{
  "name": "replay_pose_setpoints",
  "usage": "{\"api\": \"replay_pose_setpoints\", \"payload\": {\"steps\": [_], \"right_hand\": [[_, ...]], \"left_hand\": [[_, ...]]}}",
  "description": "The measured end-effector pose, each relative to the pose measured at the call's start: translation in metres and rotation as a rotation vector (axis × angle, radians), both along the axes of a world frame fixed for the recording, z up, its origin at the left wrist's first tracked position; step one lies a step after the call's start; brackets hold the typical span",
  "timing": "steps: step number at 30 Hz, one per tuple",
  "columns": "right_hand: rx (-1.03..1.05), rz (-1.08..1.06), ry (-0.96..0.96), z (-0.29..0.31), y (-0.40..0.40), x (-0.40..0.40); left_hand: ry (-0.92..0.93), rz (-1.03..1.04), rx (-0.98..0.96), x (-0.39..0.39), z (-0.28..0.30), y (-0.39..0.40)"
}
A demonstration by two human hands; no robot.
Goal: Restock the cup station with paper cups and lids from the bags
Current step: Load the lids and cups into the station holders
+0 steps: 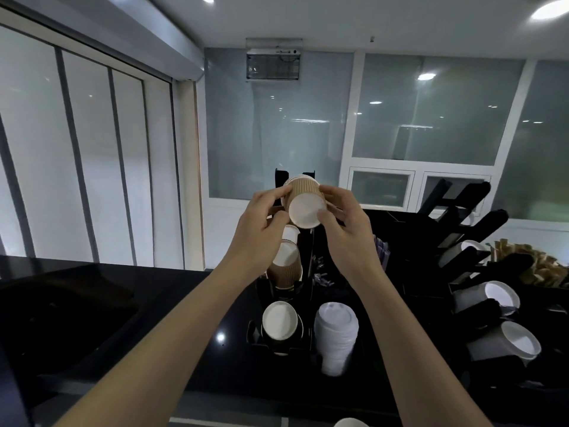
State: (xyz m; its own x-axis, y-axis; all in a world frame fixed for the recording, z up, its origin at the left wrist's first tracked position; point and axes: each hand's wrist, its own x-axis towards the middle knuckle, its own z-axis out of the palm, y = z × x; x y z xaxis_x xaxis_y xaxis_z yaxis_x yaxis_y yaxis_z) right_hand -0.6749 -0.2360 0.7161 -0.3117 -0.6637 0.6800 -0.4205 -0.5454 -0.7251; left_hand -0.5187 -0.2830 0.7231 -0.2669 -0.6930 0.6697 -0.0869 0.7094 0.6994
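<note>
**Inspector:** Above the black cup dispenser rack (308, 272), head view: a brown ribbed paper cup (303, 200) is held bottom toward the camera, at the rack's top slot. The left hand (261, 226) pinches its left wall; the right hand (345, 223) curls round its right side, thumb on the white base. Both hands are clamped on it.

**Supervisor:** Risks?

**Inspector:** In my judgement, a tilted entry could jam the rim against the slot's black uprights, and squeezing could dent the ribbed wall. A slip would drop it onto the brown cup stack (286, 266) directly below.

**Supervisor:** Condition?

**Inspector:** Cup appears undented and clean; whether more are nested behind it, I cannot tell. Lower on the rack, beside a black-walled cup (281, 326), stands a stack of white plastic lids (337, 337). No bags visible.
</note>
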Motion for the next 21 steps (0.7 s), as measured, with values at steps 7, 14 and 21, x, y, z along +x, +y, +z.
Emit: {"api": "replay_pose_setpoints", "payload": {"steps": [7, 14, 21], "right_hand": [[0.027, -0.079, 0.000, 0.008, -0.031, -0.011], [0.100, -0.093, 0.009, 0.010, -0.049, -0.015], [0.064, -0.076, -0.031, 0.012, -0.051, -0.013]], "left_hand": [[-0.008, -0.005, 0.051, -0.008, 0.010, -0.022], [-0.052, 0.008, 0.069, -0.011, 0.004, -0.045], [-0.054, 0.010, 0.011, -0.005, 0.007, -0.043]]}}
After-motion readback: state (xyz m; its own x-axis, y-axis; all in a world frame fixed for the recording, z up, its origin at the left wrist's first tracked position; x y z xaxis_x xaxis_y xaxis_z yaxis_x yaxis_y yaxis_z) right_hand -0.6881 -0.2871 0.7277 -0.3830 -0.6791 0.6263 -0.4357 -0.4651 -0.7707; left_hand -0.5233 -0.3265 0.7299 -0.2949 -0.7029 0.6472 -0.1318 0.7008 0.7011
